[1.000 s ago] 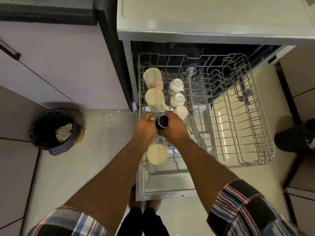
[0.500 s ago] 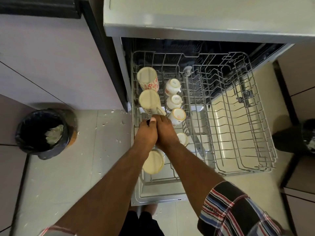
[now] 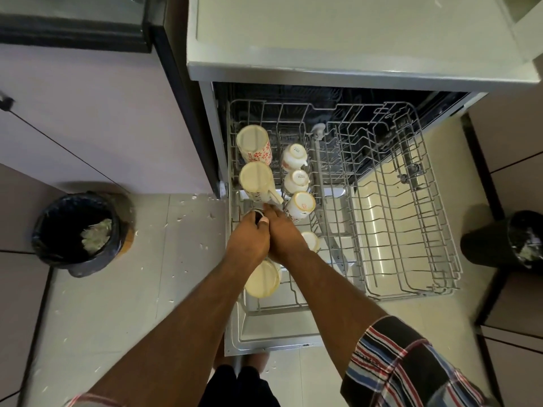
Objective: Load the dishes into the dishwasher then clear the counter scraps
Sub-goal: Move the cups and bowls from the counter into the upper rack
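The dishwasher's wire rack point(image 3: 411, 259) is pulled out over the open door. Several cream mugs and cups stand upside down in its left columns, among them a red-flowered mug point(image 3: 254, 143) at the back and a cream mug point(image 3: 261, 279) near the front. My left hand point(image 3: 249, 239) and my right hand point(image 3: 282, 233) are pressed together over the left column, both gripping a small dark cup point(image 3: 255, 214). Only the cup's rim shows above my fingers, just in front of the handled cream mug point(image 3: 257, 180).
A black bin point(image 3: 76, 230) with scraps stands on the floor at the left, with white crumbs scattered on the tiles around it. Another dark bin point(image 3: 517, 239) sits at the right. The rack's right half holds nothing. The grey counter point(image 3: 338, 39) overhangs the dishwasher.
Both hands have carried the dark cup down and to the left, from above the rack's middle into the left column. Its opening, visible before, is now mostly covered by my fingers.
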A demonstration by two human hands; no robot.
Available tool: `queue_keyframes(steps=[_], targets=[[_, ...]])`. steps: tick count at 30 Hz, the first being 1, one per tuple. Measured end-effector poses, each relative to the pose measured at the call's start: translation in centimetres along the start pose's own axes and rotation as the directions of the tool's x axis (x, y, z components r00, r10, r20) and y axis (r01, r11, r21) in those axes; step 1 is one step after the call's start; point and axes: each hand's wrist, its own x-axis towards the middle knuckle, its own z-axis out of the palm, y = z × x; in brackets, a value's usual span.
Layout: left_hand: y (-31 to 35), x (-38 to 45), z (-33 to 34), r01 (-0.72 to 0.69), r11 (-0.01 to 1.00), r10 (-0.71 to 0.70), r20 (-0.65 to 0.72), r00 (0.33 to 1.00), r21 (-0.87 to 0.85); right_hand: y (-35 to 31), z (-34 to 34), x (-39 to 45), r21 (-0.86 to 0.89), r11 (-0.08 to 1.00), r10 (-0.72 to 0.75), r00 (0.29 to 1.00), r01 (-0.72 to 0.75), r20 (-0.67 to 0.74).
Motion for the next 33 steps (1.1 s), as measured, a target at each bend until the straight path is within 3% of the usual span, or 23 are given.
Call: queue_keyframes(steps=[6, 10, 14, 18, 25, 33], targets=[[-0.1, -3.2, -3.0, -0.246, 0.969, 0.238, -0.182, 0.954, -0.018, -1.8, -2.2, -2.3, 0.065, 0.984, 0.174, 0.973, -0.166, -0.153], [-1.0, -3.5, -5.2, -0.326, 0.931, 0.356, -0.209, 0.911, 0.164, -4.2, -4.2, -4.2, -0.016, 0.988, 0.149, 0.965, -0.156, -0.214], [-1.8, -4.5, -7.9, -0.284, 0.867, 0.369, -0.143, 0.918, 0.410, -7.2, -5.9, -5.6, -0.039, 0.992, 0.108, 0.968, -0.120, -0.227], [-1.7, -6.3, -11.4, -0.253, 0.828, 0.350, -0.108, 0.931, 0.500, -10.1, -7.3, -6.2, -0.079, 0.994, 0.051, 0.960, -0.076, -0.276], [-3.1, -8.1, -20.1, -0.189, 0.844, 0.340, -0.227, 0.913, 0.502, -18.7, -9.0, -4.6, -0.122, 0.991, -0.090, 0.951, 0.056, -0.295], [-7.7, -6.8, -34.8, -0.126, 0.873, 0.321, -0.360, 0.876, 0.470, -33.5, -10.2, 1.3, -0.206, 0.965, -0.218, 0.930, 0.160, -0.296]])
